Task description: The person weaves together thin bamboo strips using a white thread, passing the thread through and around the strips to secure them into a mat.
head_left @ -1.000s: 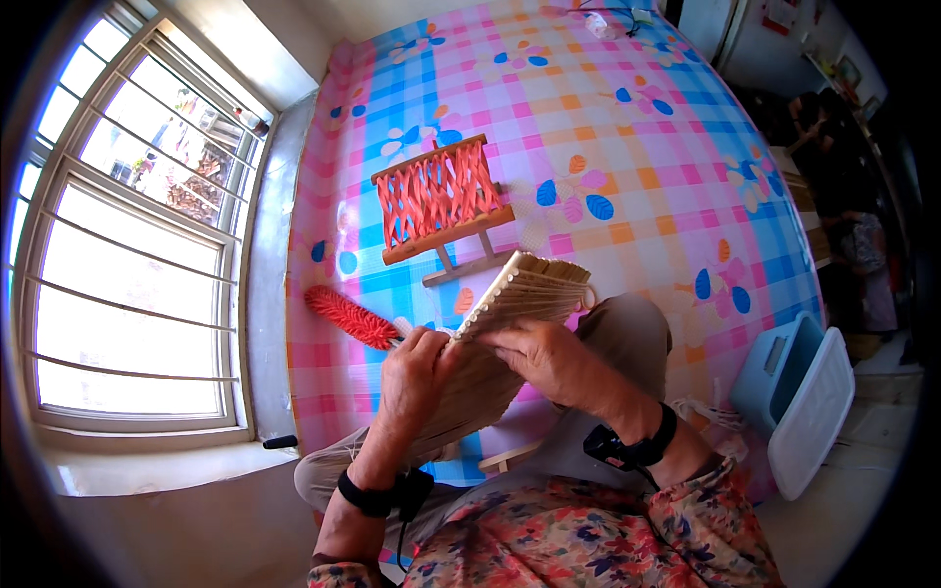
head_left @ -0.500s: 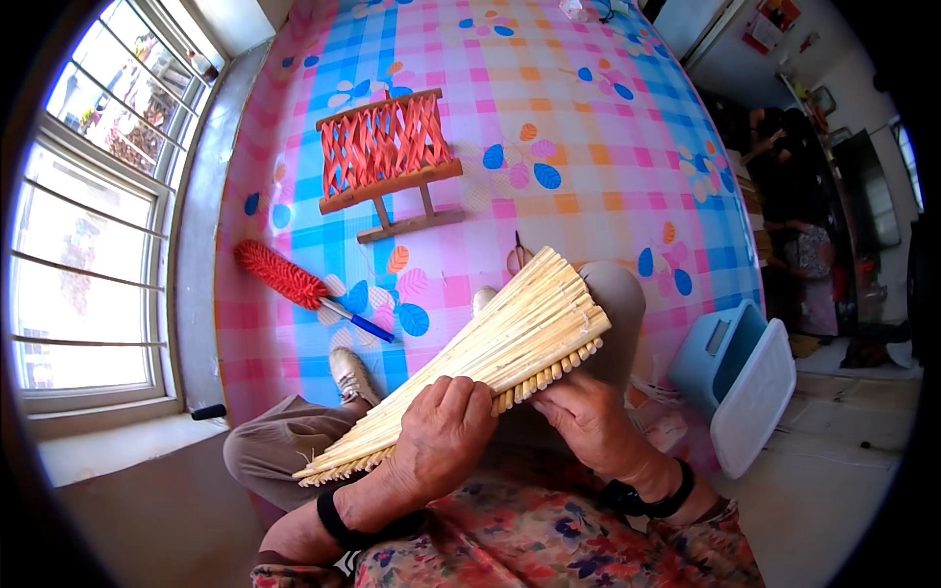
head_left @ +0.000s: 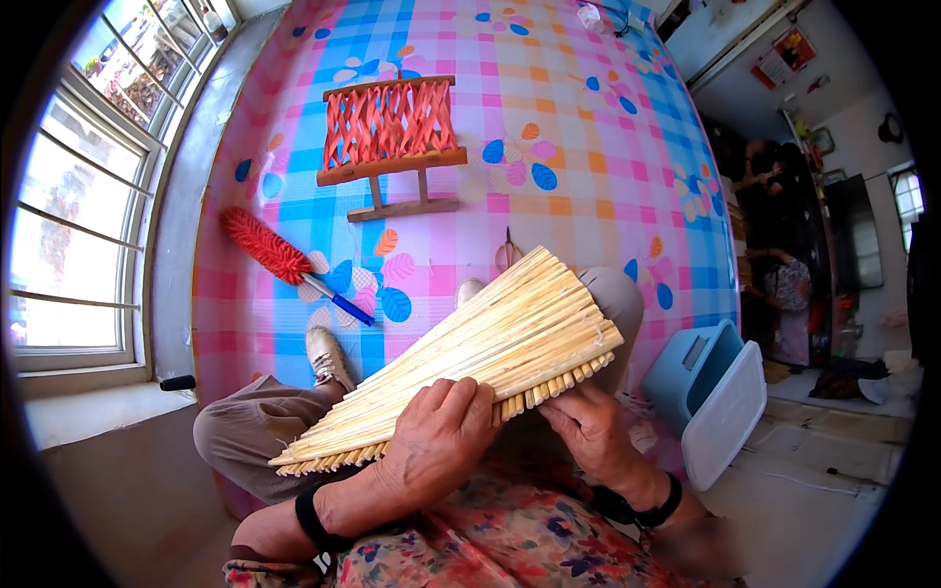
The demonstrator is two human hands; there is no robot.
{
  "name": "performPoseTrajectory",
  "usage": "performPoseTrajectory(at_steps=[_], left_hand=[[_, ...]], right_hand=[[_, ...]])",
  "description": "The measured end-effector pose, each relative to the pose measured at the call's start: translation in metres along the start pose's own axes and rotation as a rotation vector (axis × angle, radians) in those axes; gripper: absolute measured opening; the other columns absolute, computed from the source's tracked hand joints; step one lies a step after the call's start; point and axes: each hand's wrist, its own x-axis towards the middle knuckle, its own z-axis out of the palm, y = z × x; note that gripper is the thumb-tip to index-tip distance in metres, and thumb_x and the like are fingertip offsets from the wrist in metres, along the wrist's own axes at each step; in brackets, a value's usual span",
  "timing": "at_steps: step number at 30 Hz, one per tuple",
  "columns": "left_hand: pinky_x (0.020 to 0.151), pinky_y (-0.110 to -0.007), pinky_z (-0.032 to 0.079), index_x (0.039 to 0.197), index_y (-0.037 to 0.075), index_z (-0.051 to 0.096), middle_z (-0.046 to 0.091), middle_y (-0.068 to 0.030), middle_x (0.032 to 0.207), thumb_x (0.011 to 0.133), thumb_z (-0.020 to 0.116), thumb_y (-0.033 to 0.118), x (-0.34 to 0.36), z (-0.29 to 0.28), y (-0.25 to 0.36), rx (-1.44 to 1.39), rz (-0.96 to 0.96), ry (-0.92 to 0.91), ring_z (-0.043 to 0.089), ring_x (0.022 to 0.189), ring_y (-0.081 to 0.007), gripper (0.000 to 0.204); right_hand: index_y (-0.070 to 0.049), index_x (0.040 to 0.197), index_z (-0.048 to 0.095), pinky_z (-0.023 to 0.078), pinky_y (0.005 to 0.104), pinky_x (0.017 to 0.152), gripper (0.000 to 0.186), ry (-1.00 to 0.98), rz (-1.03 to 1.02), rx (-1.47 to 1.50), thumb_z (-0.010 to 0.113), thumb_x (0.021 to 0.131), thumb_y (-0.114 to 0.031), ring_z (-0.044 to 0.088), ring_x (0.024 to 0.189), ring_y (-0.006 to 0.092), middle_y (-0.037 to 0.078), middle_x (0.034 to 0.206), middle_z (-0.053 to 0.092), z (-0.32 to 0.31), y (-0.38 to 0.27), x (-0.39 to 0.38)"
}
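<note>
A mat of pale yellow stalks (head_left: 470,343), bound side by side and folded in layers, lies slanted across my lap. Its cut stalk ends make a stepped row along the near edge. Curled over the middle of that near edge, my left hand (head_left: 441,426) grips the mat with its knuckles up. My right hand (head_left: 593,431) holds the edge at the right end, its thumb and fingers closed near the stalk ends. The fingertips of both hands are partly hidden. Thin pale threads show near the mat's two ends.
Ahead on the checked floor covering stand a wooden folding stool (head_left: 392,167) with red webbing, a red duster (head_left: 274,250) with a blue handle, and scissors (head_left: 508,255). At right, a blue bin (head_left: 691,367) leans against its white lid (head_left: 725,416). A barred window is at left.
The stalk mat has turned slightly and spread a little wider toward both ends. My hands keep their hold on it. The whole view has shifted a little.
</note>
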Motion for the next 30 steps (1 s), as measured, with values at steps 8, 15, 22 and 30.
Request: performPoseTrajectory(at_steps=[8,15,22,30], left_hand=[[0.067,-0.036,0.047,0.101,0.0,0.056,0.053,-0.0103,0.09,0.072,0.068,0.012,-0.002,0.001,-0.003,0.051,0.021,-0.007,0.054,0.078,-0.0262,0.033],[0.06,-0.034,0.043,0.097,-0.003,0.056,0.048,-0.0092,0.083,0.074,0.064,0.009,0.0,0.002,-0.008,0.038,0.136,-0.012,0.05,0.071,-0.0228,0.028],[0.059,-0.033,0.043,0.099,-0.007,0.057,0.049,-0.0111,0.084,0.075,0.062,0.007,0.002,-0.006,-0.007,-0.045,0.168,-0.042,0.049,0.07,-0.023,0.028],[0.062,-0.03,0.044,0.096,-0.007,0.06,0.054,-0.0145,0.093,0.074,0.06,0.011,0.003,-0.008,-0.007,-0.008,0.165,-0.064,0.053,0.078,-0.0219,0.028]], right_hand=[[-0.001,0.109,0.065,0.049,0.0282,0.071,0.021,-0.17,0.33,0.124,0.058,0.089,-0.001,0.064,0.08,0.0169,0.011,0.088,0.067,-0.019,-0.02,-0.008],[0.001,0.112,0.063,0.051,0.0296,0.077,0.023,-0.259,0.358,0.094,0.056,0.09,0.0,0.067,0.09,0.0193,0.016,0.095,0.068,-0.025,-0.019,-0.003],[0.001,0.104,0.066,0.042,0.0254,0.049,0.016,-0.183,0.313,0.108,0.061,0.089,0.001,0.053,0.054,0.0096,0.007,0.071,0.06,-0.026,-0.014,-0.004],[-0.001,0.105,0.065,0.052,0.0352,0.072,0.02,-0.272,0.207,-0.028,0.06,0.086,0.001,0.067,0.086,0.0334,0.019,0.091,0.067,-0.028,-0.01,0.0]])
